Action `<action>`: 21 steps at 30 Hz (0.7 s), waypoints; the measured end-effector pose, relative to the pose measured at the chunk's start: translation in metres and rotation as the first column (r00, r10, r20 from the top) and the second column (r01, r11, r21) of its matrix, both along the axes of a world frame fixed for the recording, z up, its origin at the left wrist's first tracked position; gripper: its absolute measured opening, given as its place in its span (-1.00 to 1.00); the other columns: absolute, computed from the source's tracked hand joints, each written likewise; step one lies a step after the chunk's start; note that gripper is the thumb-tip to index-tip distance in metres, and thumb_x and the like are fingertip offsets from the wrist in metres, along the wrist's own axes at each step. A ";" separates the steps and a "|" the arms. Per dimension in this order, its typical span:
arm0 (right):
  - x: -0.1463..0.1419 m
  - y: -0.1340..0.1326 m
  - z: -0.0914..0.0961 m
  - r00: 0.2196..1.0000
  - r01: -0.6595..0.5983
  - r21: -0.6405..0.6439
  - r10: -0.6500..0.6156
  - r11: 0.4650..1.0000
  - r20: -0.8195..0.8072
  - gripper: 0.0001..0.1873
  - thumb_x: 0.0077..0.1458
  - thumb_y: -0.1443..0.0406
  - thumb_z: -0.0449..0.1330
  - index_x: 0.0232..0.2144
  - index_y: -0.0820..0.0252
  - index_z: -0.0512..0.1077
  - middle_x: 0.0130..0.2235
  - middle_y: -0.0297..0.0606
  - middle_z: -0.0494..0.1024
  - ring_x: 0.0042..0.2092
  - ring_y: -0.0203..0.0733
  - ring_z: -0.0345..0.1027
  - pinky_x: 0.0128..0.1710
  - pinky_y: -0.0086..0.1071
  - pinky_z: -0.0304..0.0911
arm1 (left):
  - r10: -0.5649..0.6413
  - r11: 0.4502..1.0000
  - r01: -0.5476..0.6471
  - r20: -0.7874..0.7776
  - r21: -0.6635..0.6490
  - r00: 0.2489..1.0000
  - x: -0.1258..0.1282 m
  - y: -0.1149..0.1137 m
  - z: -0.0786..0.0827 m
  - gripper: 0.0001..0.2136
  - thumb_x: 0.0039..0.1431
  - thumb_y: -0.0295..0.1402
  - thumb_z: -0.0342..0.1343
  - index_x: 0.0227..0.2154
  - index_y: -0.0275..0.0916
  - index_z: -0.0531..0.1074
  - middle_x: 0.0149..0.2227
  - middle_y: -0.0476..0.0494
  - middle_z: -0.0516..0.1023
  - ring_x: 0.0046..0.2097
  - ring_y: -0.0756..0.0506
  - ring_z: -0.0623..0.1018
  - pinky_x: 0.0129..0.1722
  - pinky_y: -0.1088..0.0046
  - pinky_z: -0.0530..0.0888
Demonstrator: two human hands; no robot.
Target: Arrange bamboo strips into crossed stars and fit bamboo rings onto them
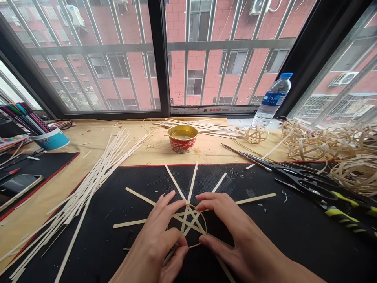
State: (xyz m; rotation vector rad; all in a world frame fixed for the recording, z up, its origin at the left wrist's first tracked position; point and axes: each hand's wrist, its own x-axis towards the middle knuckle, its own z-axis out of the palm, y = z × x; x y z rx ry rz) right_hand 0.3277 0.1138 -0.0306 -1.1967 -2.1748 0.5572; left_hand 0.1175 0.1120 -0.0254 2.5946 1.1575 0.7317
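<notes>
Several flat, pale bamboo strips (193,181) cross on the black mat, forming a star with ends that fan outward. Over the star's middle lies a thin bamboo ring (206,226). My left hand (161,232) is at the ring's left side, fingertips on its top edge and thumb and a bent finger pinched at its lower edge. On the right, my right hand (226,220) spans the ring, its fingertips at the top and its thumb at the lower right. The palms hide parts of the strips. Something greyish shows under my left hand, too hidden to name.
Loose bamboo strips (97,177) lie left. A red tin (182,142) stands behind the mat (265,243). To the right are black scissors (297,179), yellow-black handled pliers (344,216), woven bamboo balls (356,175) and a water bottle (272,100). A pen cup (51,138) and phone (19,188) sit left.
</notes>
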 end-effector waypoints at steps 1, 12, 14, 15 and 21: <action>0.000 0.000 0.000 1.000 0.005 -0.009 -0.005 1.000 -0.008 -0.54 0.05 0.44 0.14 0.01 0.05 0.23 0.03 -0.19 0.38 0.04 -0.15 0.30 0.01 -0.23 0.34 | 0.003 1.000 -0.003 -0.007 0.001 1.000 0.000 0.000 0.000 -0.82 0.08 -0.61 0.00 -0.47 -0.21 0.41 0.15 -0.18 0.38 0.27 -0.26 0.21 0.21 0.02 0.23; -0.005 0.000 -0.006 1.000 -0.002 0.046 0.002 0.999 -0.001 -0.46 0.00 0.46 0.15 0.06 0.19 0.21 -0.04 -0.13 0.47 -0.03 -0.13 0.37 -0.05 -0.25 0.39 | 0.011 1.000 -0.011 -0.017 0.020 1.000 0.000 0.000 -0.002 -0.83 0.05 -0.61 0.02 -0.47 -0.20 0.41 0.14 -0.20 0.40 0.26 -0.28 0.23 0.19 0.00 0.26; -0.005 0.000 -0.006 1.000 -0.008 0.059 0.008 0.998 -0.005 -0.47 0.00 0.47 0.15 0.06 0.18 0.23 -0.04 -0.13 0.47 -0.03 -0.13 0.37 -0.05 -0.25 0.39 | 0.013 1.000 -0.013 -0.014 0.015 1.000 0.000 0.000 -0.003 -0.83 0.06 -0.60 0.02 -0.47 -0.20 0.41 0.15 -0.20 0.40 0.26 -0.29 0.23 0.19 -0.01 0.26; -0.005 0.000 -0.007 1.000 -0.009 0.076 0.009 0.997 -0.012 -0.49 0.00 0.47 0.14 0.04 0.17 0.25 -0.04 -0.12 0.47 -0.03 -0.12 0.36 -0.05 -0.24 0.38 | 0.013 1.000 -0.013 -0.015 0.012 1.000 -0.001 0.000 -0.003 -0.83 0.06 -0.59 0.02 -0.47 -0.20 0.41 0.15 -0.20 0.40 0.27 -0.29 0.22 0.19 -0.01 0.26; -0.006 -0.001 -0.014 0.996 -0.031 0.177 0.046 0.984 -0.079 -0.83 0.07 0.47 0.12 -0.37 0.11 0.41 0.04 -0.16 0.39 0.00 -0.11 0.30 -0.12 -0.26 0.36 | 0.010 1.000 -0.011 -0.047 -0.011 0.999 -0.002 0.000 -0.006 -0.80 0.14 -0.56 -0.06 -0.45 -0.20 0.41 0.18 -0.17 0.36 0.30 -0.26 0.15 0.20 -0.03 0.25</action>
